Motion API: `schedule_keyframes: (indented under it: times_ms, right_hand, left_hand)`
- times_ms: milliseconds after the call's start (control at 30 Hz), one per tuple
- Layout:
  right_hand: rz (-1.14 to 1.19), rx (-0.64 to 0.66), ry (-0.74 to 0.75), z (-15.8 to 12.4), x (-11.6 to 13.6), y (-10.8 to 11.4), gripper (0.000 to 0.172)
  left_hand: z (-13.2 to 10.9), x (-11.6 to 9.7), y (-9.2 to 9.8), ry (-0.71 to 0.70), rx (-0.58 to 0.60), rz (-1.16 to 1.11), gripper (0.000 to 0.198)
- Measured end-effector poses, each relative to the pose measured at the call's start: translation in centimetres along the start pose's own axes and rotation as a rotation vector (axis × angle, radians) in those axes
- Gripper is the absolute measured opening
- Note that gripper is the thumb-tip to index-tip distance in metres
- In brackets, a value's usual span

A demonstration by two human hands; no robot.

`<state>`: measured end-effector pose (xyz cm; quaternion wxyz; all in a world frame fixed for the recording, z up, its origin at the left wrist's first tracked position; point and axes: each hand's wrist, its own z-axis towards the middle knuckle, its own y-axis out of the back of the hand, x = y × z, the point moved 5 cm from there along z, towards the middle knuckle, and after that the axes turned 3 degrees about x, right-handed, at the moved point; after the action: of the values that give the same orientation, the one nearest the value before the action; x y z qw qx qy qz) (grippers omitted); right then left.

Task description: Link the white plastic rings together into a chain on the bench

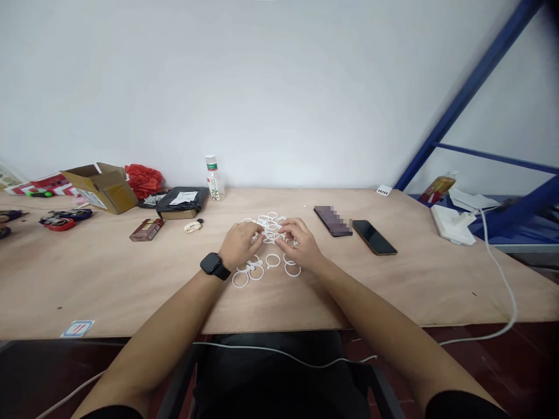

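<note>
A pile of several white plastic rings (269,223) lies on the plywood table (131,279), with more loose rings (257,271) nearer me. My left hand (239,244), with a black watch on its wrist, has its fingers curled over the pile's left side and pinches a ring. Its fingertips meet those of my right hand (300,243), which is closed on a ring at the pile's right side.
Two phones (374,237) lie to the right of the pile. A water bottle (213,178), a black parcel (181,202), a cardboard box (102,186), a brown packet (147,229) and toys sit at the back left. A white cable (502,279) hangs over the right edge.
</note>
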<state>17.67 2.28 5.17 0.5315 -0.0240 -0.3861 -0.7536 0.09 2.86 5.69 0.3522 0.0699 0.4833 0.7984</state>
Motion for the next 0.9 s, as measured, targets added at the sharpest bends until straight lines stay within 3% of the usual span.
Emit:
schedule_keyframes:
  times_ms: [133, 300, 567, 733, 900]
  right_hand:
    - [0.007, 0.089, 0.023, 0.0, 0.3, -0.5, 0.023]
    - [0.013, 0.118, 0.096, 0.0, 0.6, -0.5, 0.010]
    - [-0.015, 0.097, 0.074, 0.1, 0.8, -0.5, 0.016]
    - [-0.031, 0.084, 0.046, 0.1, 0.4, -0.8, 0.017]
    - [0.004, 0.060, -0.077, 0.4, -0.7, 0.5, 0.028]
  left_hand:
    - [-0.2, -1.5, -0.2, -0.095, 0.018, 0.007, 0.016]
    - [-0.3, -1.8, 0.0, -0.134, 0.006, -0.051, 0.017]
    - [-0.2, -1.6, -0.4, -0.120, -0.013, -0.181, 0.019]
    - [0.1, -1.6, -0.5, -0.124, 0.051, -0.155, 0.020]
    - [0.3, 0.3, 0.1, -0.060, 0.118, -0.128, 0.015]
